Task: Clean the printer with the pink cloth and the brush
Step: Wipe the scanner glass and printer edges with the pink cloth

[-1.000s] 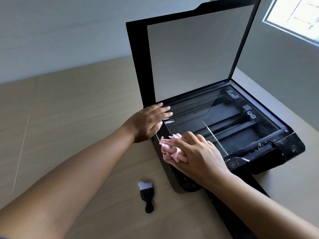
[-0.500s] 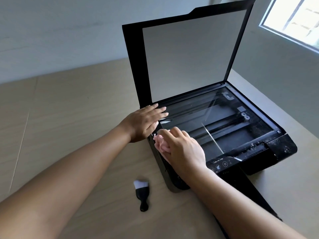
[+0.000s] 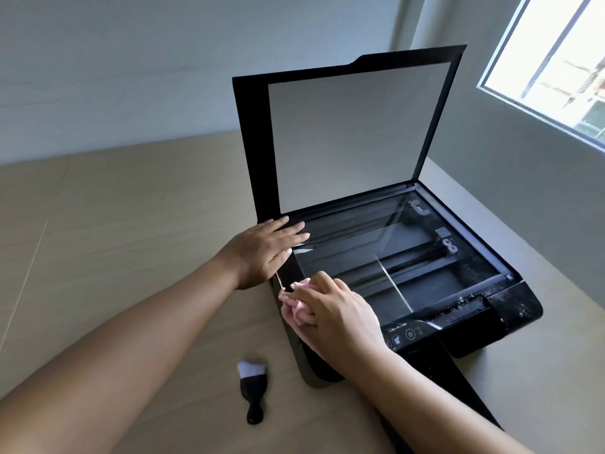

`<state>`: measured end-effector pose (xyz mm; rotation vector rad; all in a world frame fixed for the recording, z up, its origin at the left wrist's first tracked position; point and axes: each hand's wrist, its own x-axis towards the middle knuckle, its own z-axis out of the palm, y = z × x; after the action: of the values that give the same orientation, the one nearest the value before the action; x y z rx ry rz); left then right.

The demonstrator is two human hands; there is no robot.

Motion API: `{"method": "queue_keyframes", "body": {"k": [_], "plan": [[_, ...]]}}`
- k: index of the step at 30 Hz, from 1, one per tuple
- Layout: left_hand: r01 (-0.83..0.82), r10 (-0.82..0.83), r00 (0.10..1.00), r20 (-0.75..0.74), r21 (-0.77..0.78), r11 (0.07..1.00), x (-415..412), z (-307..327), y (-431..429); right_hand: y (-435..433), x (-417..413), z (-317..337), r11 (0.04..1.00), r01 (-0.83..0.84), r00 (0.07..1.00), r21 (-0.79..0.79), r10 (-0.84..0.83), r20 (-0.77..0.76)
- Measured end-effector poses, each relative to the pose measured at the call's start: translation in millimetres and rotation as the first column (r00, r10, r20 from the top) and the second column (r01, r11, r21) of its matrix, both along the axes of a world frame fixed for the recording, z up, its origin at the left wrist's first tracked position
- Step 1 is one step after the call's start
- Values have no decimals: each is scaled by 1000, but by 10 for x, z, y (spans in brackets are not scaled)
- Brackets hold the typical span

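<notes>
A black printer (image 3: 510, 309) sits on the table with its scanner lid (image 3: 347, 136) raised and the glass bed exposed. My left hand (image 3: 262, 250) lies flat, fingers spread, on the printer's left rim near the lid hinge. My right hand (image 3: 337, 309) is closed on a bunched pink cloth (image 3: 294, 306), pressing it on the printer's near-left edge beside the glass. A small black brush (image 3: 253, 393) with white bristles lies on the table, in front of the printer's near-left corner, untouched.
The printer stands on a tan wooden table (image 3: 114, 257) by grey walls. A bright window (image 3: 556, 60) is at the upper right. White dust specks cover the printer's front right ledge (image 3: 465, 303). A black tray extends forward under my right forearm.
My right hand has slid the pink cloth leftward and nearer along the printer's left edge. The left hand stays flat on the rim. The view shifted slightly.
</notes>
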<state>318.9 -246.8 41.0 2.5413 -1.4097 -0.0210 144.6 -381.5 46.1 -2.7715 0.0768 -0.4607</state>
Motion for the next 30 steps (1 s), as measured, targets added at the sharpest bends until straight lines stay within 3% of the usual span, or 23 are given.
{"method": "queue_keyframes", "body": {"k": [5, 11, 16, 23, 27, 30], "plan": [[-22, 22, 1000, -17, 29, 999, 9, 38, -10, 148, 273, 0, 995, 97, 995, -16, -97, 28], [-25, 26, 999, -28, 31, 999, -21, 23, -3, 21, -125, -48, 1000, 4, 1000, 21, -3, -17], [-38, 39, 999, -30, 35, 999, 2, 65, -40, 166, 319, 53, 999, 50, 997, 13, -50, -59], [-39, 39, 999, -12, 4, 999, -23, 22, -9, 80, -130, -35, 997, -14, 1000, -77, 16, 25], [-34, 34, 999, -7, 25, 999, -41, 41, -27, 152, 42, 61, 996, 37, 999, -83, -40, -33], [-39, 39, 999, -4, 10, 999, -57, 31, 2, 91, -298, 28, 993, 39, 999, -111, -37, 21]]}}
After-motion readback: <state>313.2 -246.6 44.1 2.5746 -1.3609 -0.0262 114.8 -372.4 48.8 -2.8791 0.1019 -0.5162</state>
